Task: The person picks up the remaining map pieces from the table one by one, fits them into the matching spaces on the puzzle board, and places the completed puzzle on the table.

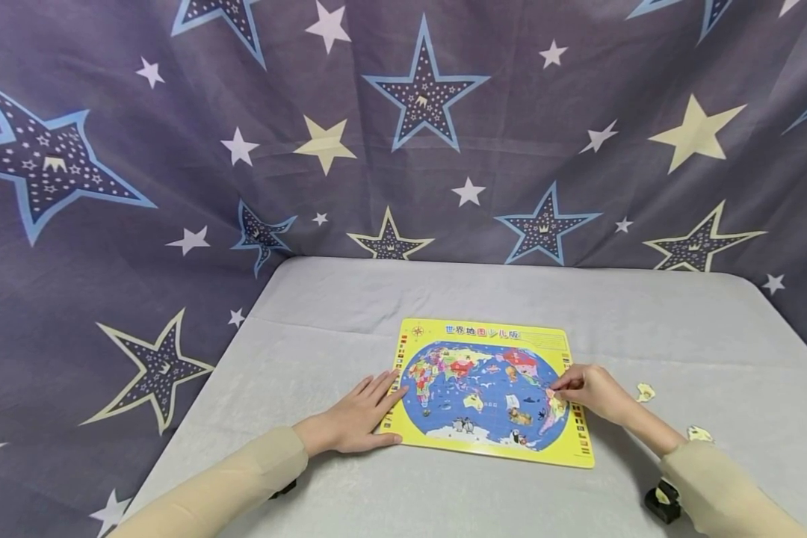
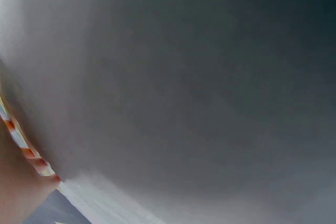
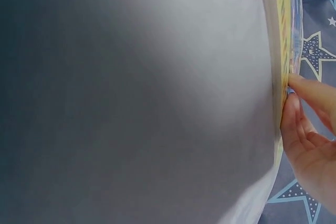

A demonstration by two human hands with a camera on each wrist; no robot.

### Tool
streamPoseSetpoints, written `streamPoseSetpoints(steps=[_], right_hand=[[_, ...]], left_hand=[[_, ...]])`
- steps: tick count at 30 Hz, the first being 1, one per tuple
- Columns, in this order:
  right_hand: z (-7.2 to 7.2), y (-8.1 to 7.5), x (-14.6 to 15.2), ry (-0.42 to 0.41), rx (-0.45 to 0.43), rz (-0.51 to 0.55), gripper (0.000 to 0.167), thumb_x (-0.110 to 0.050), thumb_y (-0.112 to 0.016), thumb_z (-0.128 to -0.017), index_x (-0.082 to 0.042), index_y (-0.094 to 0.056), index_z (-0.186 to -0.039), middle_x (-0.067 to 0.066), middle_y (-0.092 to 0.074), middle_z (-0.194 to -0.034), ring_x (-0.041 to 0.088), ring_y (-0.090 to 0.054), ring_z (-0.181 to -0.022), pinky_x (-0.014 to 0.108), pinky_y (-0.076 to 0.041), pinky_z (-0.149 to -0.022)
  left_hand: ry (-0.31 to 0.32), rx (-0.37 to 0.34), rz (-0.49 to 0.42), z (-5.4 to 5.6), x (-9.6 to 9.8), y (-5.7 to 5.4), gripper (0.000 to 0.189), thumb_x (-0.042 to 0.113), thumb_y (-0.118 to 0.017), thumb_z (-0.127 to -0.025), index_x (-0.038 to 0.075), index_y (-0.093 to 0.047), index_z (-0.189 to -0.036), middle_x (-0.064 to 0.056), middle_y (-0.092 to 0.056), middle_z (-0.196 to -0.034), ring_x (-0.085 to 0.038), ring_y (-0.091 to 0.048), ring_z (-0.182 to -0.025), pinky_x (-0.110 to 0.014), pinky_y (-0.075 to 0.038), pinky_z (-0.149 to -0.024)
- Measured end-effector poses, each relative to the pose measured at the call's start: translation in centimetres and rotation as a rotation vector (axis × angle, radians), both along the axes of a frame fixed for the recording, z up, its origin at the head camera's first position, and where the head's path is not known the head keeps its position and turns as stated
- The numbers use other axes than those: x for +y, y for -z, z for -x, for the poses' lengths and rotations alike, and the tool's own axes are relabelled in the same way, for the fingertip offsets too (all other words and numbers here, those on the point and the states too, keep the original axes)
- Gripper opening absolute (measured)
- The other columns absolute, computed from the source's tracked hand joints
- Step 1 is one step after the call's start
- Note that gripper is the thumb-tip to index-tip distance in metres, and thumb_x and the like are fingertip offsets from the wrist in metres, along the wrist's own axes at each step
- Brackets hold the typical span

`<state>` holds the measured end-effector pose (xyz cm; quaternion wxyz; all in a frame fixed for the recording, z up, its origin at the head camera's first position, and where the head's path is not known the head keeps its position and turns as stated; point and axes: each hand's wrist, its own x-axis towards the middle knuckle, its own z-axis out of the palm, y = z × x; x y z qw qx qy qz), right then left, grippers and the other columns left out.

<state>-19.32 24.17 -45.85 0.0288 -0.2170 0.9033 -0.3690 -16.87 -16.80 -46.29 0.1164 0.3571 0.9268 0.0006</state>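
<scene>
A yellow-framed world map puzzle board with a blue oval map lies flat on the table. My left hand rests at its left edge, fingers spread and reaching onto the border; the left wrist view catches only part of that hand. Over the right part of the map, by South America, my right hand pinches a small puzzle piece between thumb and fingertips, mostly hidden by them. The right wrist view has this hand low against the board's edge, the piece barely showing.
Two loose puzzle pieces lie right of the board, one past the right hand and another beside the right forearm. A grey cloth covers the table. Behind it hangs a star-patterned curtain.
</scene>
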Motion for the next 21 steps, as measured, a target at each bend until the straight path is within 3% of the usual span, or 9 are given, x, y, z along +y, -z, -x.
streamPoseSetpoints(steps=[21], right_hand=[[0.15, -0.03, 0.21, -0.024, -0.015, 0.000, 0.008, 0.001, -0.064, -0.077, 0.000, -0.068, -0.083, 0.006, -0.062, -0.075, 0.003, -0.049, -0.062, 0.019, -0.045, -0.052]], left_hand=[[0.004, 0.004, -0.003, 0.01, -0.05, -0.04, 0.081, 0.068, -0.022, -0.084, 0.015, -0.012, -0.144, -0.011, -0.002, -0.148, -0.024, -0.002, -0.135, -0.041, -0.009, -0.108]])
